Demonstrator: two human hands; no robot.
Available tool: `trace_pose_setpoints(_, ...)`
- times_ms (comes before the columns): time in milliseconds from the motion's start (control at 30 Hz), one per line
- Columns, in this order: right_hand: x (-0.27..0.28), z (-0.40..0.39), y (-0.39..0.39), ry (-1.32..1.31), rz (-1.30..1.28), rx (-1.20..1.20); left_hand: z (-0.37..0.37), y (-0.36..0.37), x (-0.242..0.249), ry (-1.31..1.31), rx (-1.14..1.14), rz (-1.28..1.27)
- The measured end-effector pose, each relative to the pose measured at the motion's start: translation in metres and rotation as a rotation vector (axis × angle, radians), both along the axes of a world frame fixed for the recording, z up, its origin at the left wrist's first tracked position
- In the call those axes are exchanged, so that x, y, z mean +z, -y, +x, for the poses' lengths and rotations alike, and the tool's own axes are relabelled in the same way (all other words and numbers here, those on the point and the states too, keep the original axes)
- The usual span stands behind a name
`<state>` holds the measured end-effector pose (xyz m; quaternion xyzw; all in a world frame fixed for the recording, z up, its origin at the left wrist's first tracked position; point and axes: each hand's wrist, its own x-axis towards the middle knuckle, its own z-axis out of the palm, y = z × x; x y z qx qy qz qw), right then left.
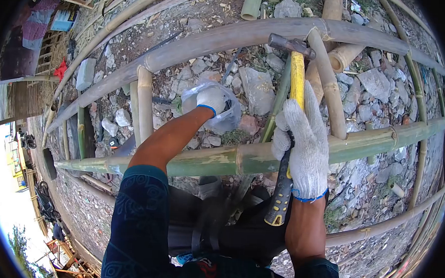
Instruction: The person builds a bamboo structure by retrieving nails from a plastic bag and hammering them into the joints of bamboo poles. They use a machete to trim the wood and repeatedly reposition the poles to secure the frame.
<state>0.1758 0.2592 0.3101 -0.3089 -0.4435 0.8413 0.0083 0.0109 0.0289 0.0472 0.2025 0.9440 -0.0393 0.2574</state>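
Observation:
My left hand [212,99], in a white knitted glove with a blue cuff, reaches into a clear plastic bag [227,120]. Its fingers are hidden there, and I cannot make out the bag's contents. My right hand [307,148], gloved the same way, grips a hammer [297,81] with a yellow and black handle. The thumb side wraps the handle while some fingers lie stretched along it. The hammer's dark steel head points away from me, over a short bamboo upright. A thick green bamboo pole [261,158] runs crosswise beneath both forearms.
Beyond the hands arches a grey-brown bamboo pole [207,45], joined by short bamboo uprights [328,84]. Broken stones [257,90] and rubble cover the ground below. Another pole [384,230] lies at lower right. A grey block [85,74] sits at upper left.

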Motion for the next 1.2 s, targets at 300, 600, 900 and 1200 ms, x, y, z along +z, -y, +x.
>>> trace_pose_setpoints(300,0.007,-0.007,0.005,0.006,0.008,0.065,-0.002,-0.014,0.019,0.087,0.0,-0.088)
trace_pose_setpoints(600,-0.003,-0.014,-0.002,-0.082,0.002,0.052,0.009,0.039,0.108,-0.07,-0.001,0.386)
trace_pose_setpoints(900,0.006,-0.009,0.018,-0.076,0.41,0.169,0.04,0.1,0.253,0.094,0.706,0.798)
trace_pose_setpoints(1200,-0.005,0.008,0.043,-0.131,0.995,0.423,-0.045,0.196,0.193,-0.358,0.77,1.267)
